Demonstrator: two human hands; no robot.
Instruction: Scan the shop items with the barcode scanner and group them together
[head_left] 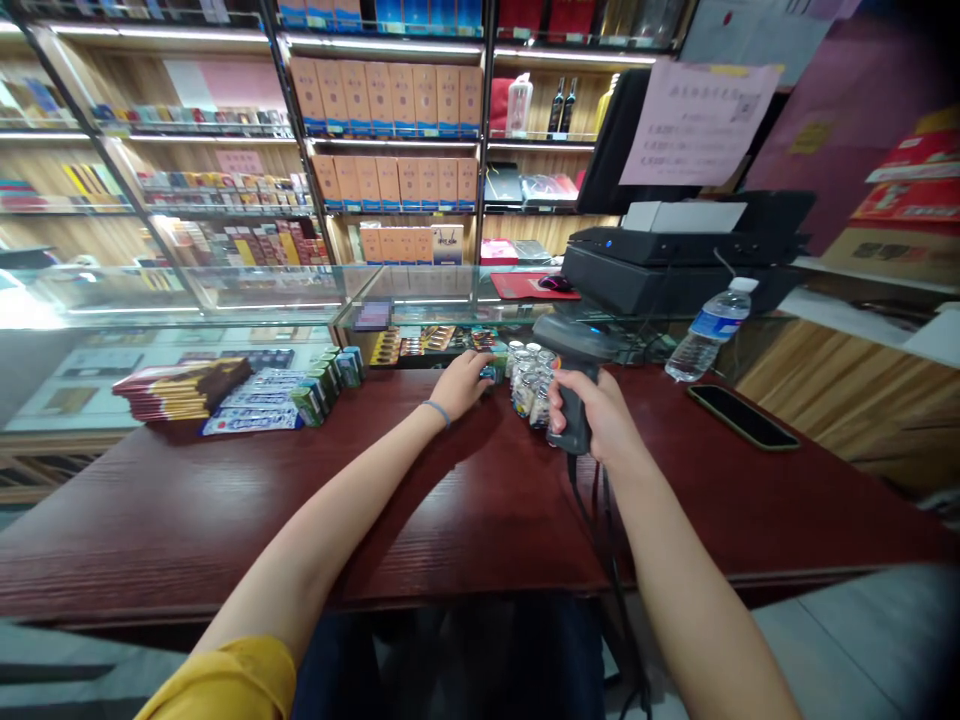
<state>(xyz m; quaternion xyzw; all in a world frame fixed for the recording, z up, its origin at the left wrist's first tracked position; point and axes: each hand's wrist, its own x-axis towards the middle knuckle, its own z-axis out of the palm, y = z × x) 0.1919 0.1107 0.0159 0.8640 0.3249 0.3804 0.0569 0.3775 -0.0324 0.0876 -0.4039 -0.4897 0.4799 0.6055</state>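
Note:
My right hand (592, 415) is wrapped around the grip of a dark grey handheld barcode scanner (574, 340), its cable hanging over the table's front edge. Reaching forward, my left hand (463, 385) has its fingers closed on a small green-and-blue pack (496, 368), partly hidden by the fingers. Just right of that pack stands a cluster of small clear jars with white lids (525, 380), partly behind the scanner. Further left lie a row of small green packs (322, 385), several blue-and-white packets (259, 400) and a stack of brown-and-gold packets (184, 388).
The dark red wooden table (360, 520) carries a phone (742, 415) and a water bottle (709, 330) on the right. Black machines (675, 265) and a monitor (622, 150) stand behind. Glass display counters (285, 295) and stocked shelves (390, 140) line the back.

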